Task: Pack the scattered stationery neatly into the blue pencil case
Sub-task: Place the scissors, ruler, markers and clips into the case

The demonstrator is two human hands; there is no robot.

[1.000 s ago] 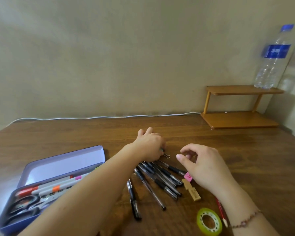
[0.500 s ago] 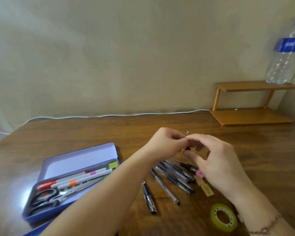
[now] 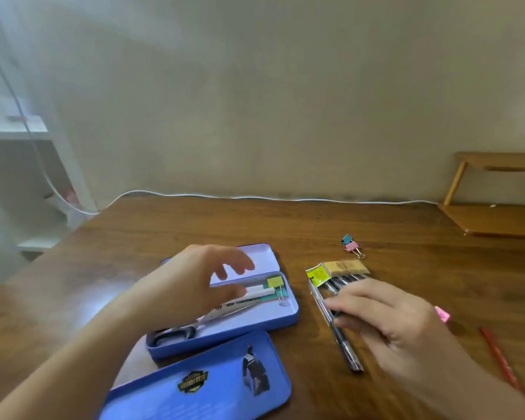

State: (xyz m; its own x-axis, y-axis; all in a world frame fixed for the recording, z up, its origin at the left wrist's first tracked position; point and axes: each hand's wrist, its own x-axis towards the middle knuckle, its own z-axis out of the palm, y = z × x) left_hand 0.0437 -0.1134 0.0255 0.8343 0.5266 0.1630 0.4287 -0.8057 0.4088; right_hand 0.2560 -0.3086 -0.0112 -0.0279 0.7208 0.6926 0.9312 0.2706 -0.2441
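Several pens half-hidden under right hand

1. Blue pencil case, pale lilac inside; its blue lid at 6 o'clock bears a yellow-and-black badge and a dark figure.
2. Yellow binder clip inside the case.
3. Teal binder clip and pink binder clip at 1 o'clock.
4. Red pencil at 4 o'clock.
5. Dark brown wood-grain table.
6. White cable.
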